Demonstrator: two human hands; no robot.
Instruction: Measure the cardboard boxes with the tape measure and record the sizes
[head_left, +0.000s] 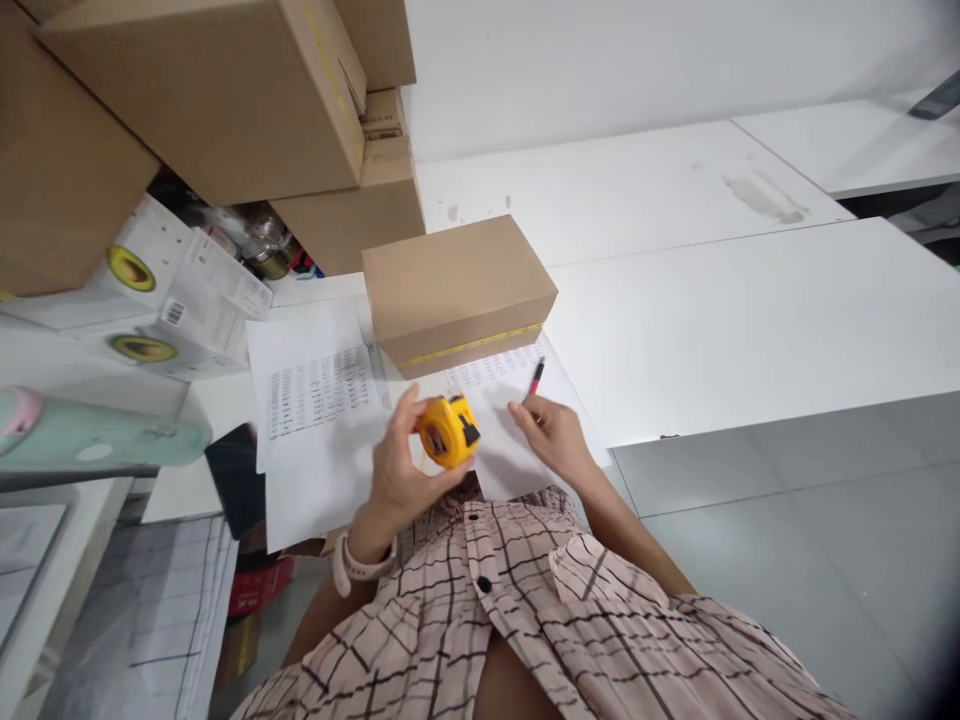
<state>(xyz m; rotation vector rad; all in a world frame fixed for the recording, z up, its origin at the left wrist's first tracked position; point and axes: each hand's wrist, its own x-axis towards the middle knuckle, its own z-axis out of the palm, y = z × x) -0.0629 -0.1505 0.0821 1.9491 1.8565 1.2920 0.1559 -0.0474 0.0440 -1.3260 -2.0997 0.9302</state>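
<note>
My left hand (401, 465) is closed around a yellow tape measure (448, 432) with a black button, held above the papers and near my body. The thumb grips it from below and the fingers from the upper left. A red pen (535, 376) with a black end sticks out from behind the curled fingers of my right hand (553, 437), which rests over a printed sheet (502, 465). Its lower part is hidden by that hand. Just beyond both hands stands a closed brown cardboard box (461, 285) with yellow tape along its near side, partly covering the sheets.
More printed sheets (315, 400) lie to the left. Large cardboard boxes (217, 100) are stacked at the back left, above white cartons (161, 290) with avocado pictures. A mint-green bottle (105, 430) is at the far left. The white table (750, 320) extends right.
</note>
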